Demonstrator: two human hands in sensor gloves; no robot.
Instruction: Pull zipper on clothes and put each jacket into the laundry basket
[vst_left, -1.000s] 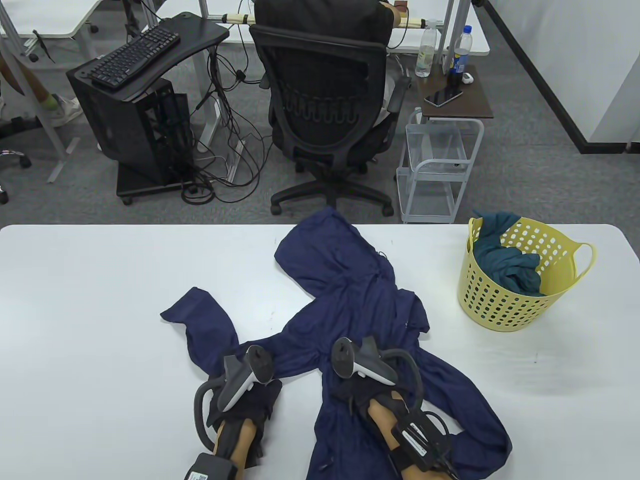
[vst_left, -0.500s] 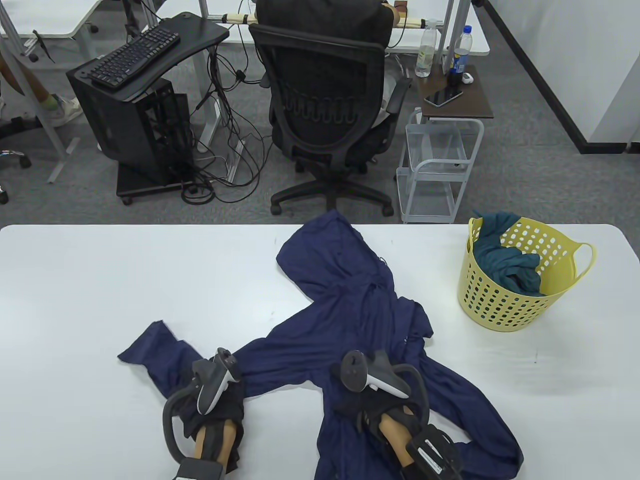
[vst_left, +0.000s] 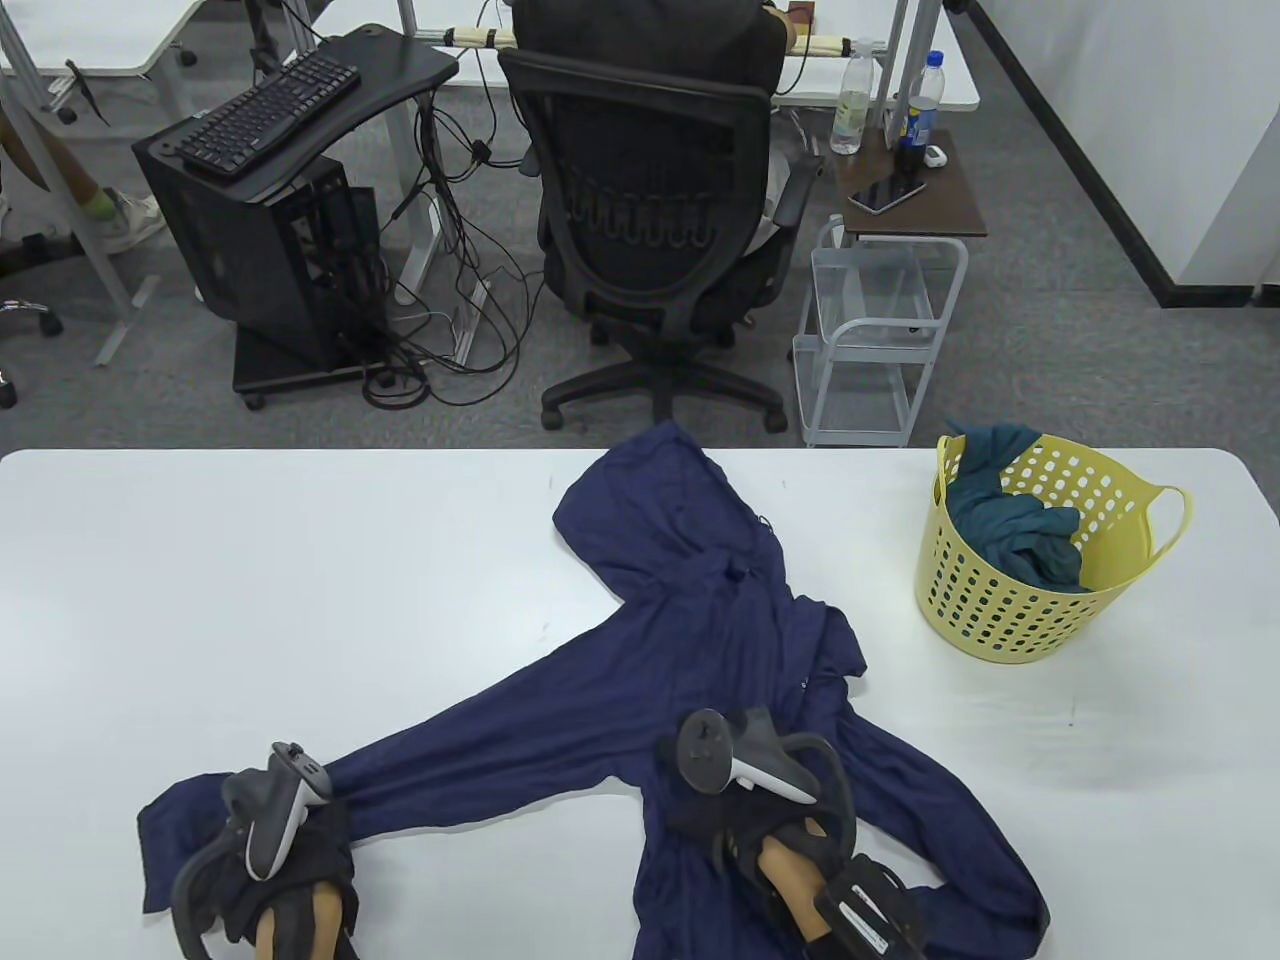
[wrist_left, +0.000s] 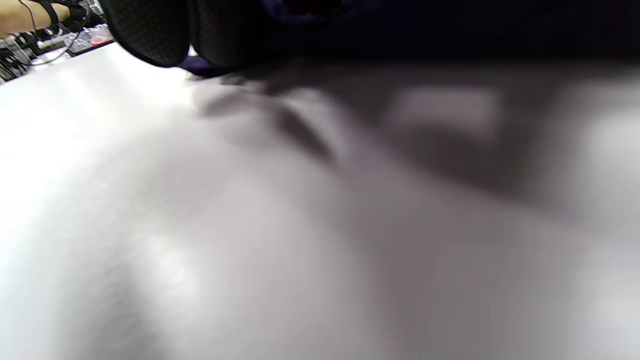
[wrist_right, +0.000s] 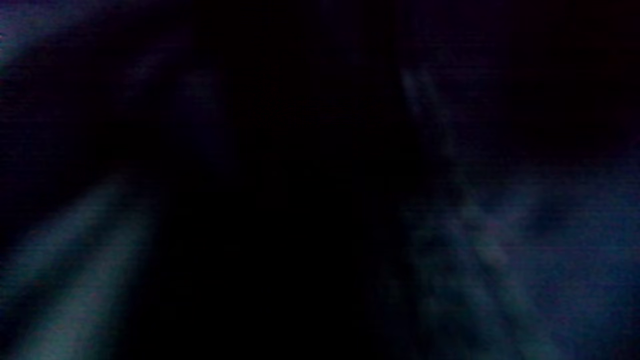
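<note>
Table view | left hand (vst_left: 285, 865) on navy jacket (vst_left: 700, 640) sleeve end, grip unclear | right hand (vst_left: 765, 835) on jacket hem, grip unclear | both low on counter (vst_left: 250, 560)

Near-black view; blurred dark blue fabric (wrist_right: 500, 240) fills frame.

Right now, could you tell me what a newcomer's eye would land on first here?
A navy jacket sprawls across the white table, one sleeve stretched out to the left hand near the front edge, the right hand on its body. At the table's right end a yellow laundry basket holds a teal garment.
</note>
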